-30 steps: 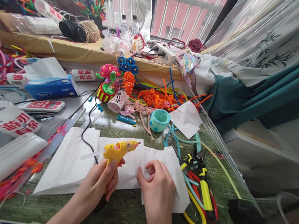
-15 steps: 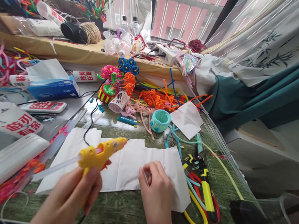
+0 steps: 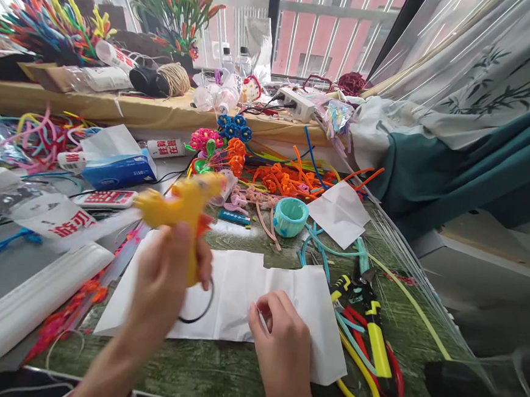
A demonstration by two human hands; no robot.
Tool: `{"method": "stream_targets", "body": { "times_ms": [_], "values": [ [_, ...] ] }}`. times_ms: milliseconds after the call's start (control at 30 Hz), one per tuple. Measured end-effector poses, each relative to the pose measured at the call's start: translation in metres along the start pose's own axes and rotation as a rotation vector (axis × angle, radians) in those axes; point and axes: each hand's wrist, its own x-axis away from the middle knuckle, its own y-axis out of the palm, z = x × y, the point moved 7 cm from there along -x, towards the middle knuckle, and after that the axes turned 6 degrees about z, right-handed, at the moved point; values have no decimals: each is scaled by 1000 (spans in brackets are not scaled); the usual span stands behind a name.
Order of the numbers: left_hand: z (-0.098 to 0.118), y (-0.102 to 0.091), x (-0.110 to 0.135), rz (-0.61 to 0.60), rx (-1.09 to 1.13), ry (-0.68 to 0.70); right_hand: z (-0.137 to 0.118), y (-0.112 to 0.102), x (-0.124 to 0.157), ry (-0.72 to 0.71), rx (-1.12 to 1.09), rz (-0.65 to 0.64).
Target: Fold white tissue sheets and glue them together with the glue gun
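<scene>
My left hand (image 3: pixel 171 258) is wrapped round the grip of a yellow glue gun (image 3: pixel 180 201), raised above the table and blurred by motion. A clear glue stick (image 3: pixel 102 228) juts from its rear, and the nozzle points right. Below it, an unfolded white paper sheet (image 3: pixel 237 282) lies on the table. My right hand (image 3: pixel 284 341) rests on the sheet's right part, fingers curled and thumb near the index finger; whatever may be between them is hidden. Beyond the sheet stands a turquoise ring-shaped pot (image 3: pixel 291 219), touched by neither hand.
Pliers (image 3: pixel 378 330) and yellow-handled scissors (image 3: pixel 364 390) lie right of the sheet. Orange pipe-cleaner pieces (image 3: pixel 276 178) and a small white paper (image 3: pixel 341 213) are behind the pot. At left are a tissue box (image 3: pixel 120 169) and a long white bar (image 3: pixel 31 302). A dark-bottomed clear container (image 3: pixel 465 391) is at lower right.
My left hand has lifted the glue gun higher and farther over the table. My right hand stays on the paper. The view has shifted slightly left.
</scene>
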Motion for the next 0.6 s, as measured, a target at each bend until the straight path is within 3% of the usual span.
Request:
{"method": "stream_targets", "body": {
  "times_ms": [100,167,267,400,600],
  "values": [
    [-26,33,4,-67,16,-34,7,-9,-1,73,5,88],
    [-44,41,8,-131,7,-98,12,-14,-2,117,13,145],
    [-61,37,16,-242,-19,-190,17,-17,-1,169,18,181],
    [-58,25,23,-362,-122,-187,18,-14,-3,196,-24,138],
    [-45,10,32,-356,-296,-110,19,-11,-4,235,-86,82]
  ]
}}
